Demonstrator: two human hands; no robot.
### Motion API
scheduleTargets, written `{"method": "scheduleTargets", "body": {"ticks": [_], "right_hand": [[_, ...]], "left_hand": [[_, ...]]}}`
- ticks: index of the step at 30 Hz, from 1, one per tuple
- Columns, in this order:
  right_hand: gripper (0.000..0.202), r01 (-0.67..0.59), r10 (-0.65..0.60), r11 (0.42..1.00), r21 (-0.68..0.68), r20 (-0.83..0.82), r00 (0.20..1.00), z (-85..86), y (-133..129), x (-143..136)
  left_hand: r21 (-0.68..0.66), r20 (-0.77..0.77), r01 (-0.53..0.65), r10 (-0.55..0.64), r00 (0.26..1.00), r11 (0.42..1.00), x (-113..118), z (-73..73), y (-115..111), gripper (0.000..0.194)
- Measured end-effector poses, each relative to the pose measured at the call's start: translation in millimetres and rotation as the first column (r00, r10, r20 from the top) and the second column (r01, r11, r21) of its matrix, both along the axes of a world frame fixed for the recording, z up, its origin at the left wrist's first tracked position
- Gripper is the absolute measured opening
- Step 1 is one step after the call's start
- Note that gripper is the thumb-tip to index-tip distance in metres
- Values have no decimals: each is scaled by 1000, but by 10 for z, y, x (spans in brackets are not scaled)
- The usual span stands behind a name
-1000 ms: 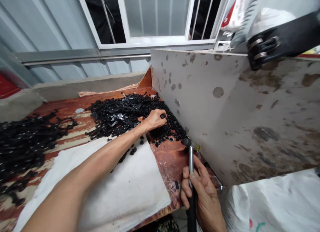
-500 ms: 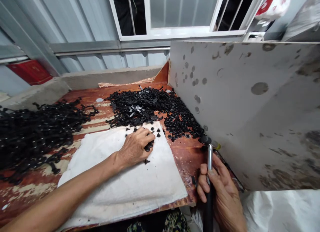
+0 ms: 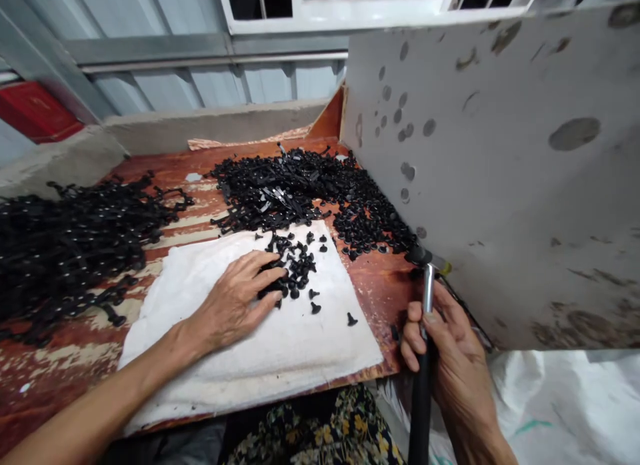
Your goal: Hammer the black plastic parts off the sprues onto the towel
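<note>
My left hand [image 3: 237, 295] rests on the white cloth [image 3: 200, 378], its fingers spread and touching the left side of several small black parts [image 3: 300, 268]. A few of these parts lie apart toward the cloth's right side. My right hand [image 3: 457, 351] is wrapped round the black handle of a hammer [image 3: 421, 391], beyond the table's right front edge. The hammer's metal shaft points up and its dark head [image 3: 418, 255] is beside the grey panel.
Behind the cloth is a large heap of black parts [image 3: 295, 185]. Another black pile [image 3: 75, 245] covers the table's left side. The stained grey panel [image 3: 500, 185] stands along the right. A red box [image 3: 37, 111] is at the far left, and white sacking [image 3: 565, 405] lies low right.
My left hand has moved left and its fingers have opened, with the small black parts now spread on the cloth. The view has tilted down. My right hand keeps its hold on the hammer.
</note>
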State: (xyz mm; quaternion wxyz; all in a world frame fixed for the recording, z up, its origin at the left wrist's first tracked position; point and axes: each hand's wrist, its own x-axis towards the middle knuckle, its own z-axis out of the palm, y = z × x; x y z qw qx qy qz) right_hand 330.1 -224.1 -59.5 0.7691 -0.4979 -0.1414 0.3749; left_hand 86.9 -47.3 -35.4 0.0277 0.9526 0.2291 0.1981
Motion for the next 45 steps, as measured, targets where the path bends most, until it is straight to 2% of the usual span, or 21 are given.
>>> {"method": "scheduleTargets", "body": {"ticks": [4, 7, 9, 11, 15, 18, 21, 25, 28, 30, 33, 34, 36, 40, 43, 45], "right_hand": [[45, -7, 6, 1000, 16, 13, 1000, -37, 6, 14], [45, -12, 11, 999, 31, 24, 1000, -43, 13, 24], [45, -29, 28, 998, 49, 29, 999, -37, 15, 29], [45, -43, 41, 997, 66, 29, 999, -31, 13, 29], [45, -39, 37, 998, 59, 38, 999, -30, 6, 20], [45, -44, 42, 997, 65, 41, 998, -37, 3, 24], [46, -57, 56, 996, 73, 21, 998, -30, -11, 32], [48, -54, 53, 997, 47, 13, 998, 0, -46, 19], [47, -36, 36, 999, 38, 12, 999, 16, -47, 10], [47, -31, 31, 999, 29, 9, 999, 26, -36, 4], [47, -23, 23, 999, 28, 12, 1000, 41, -17, -10], [46, -19, 19, 999, 30, 15, 1000, 45, -11, -14], [45, -14, 13, 1000, 27, 25, 1000, 50, 0, -23], [46, -4, 4, 1000, 13, 39, 999, 52, 8, -37], [48, 7, -7, 1000, 0, 48, 999, 50, 6, -49], [49, 17, -16, 1000, -13, 64, 998, 52, 9, -57]], "left_hand": [[77, 47, -76, 73, 996, 994, -187, 45, -110, 15], [146, 102, -147, 133, 986, 978, -120, 59, -199, 10], [163, 126, -100, 79, 989, 982, 59, 57, -280, 9], [156, 109, 11, -29, 994, 988, 321, 60, -379, 13], [90, -73, 157, -150, 986, 984, 908, 103, -533, 20], [17, -225, 173, -165, 960, 985, 1242, 137, -553, 22], [-55, -307, 152, -161, 938, 987, 1434, 131, -539, 24], [-144, -324, 144, -184, 928, 979, 1517, 123, -561, 22], [-200, -340, 117, -181, 923, 973, 1495, 194, -550, 21], [-213, -334, 58, -128, 934, 975, 1415, 272, -492, 21], [-250, -272, -43, -28, 962, 967, 1179, 356, -325, 20], [-286, -251, -40, -34, 967, 957, 1081, 362, -255, 21], [-314, -222, -60, -11, 975, 947, 884, 343, -116, 21], [-181, -50, -75, 67, 996, 981, 534, 255, 79, 21], [-112, -10, -55, 54, 998, 992, 284, 180, 117, 21], [-117, -21, -47, 45, 999, 992, 114, 127, 87, 21]]}}
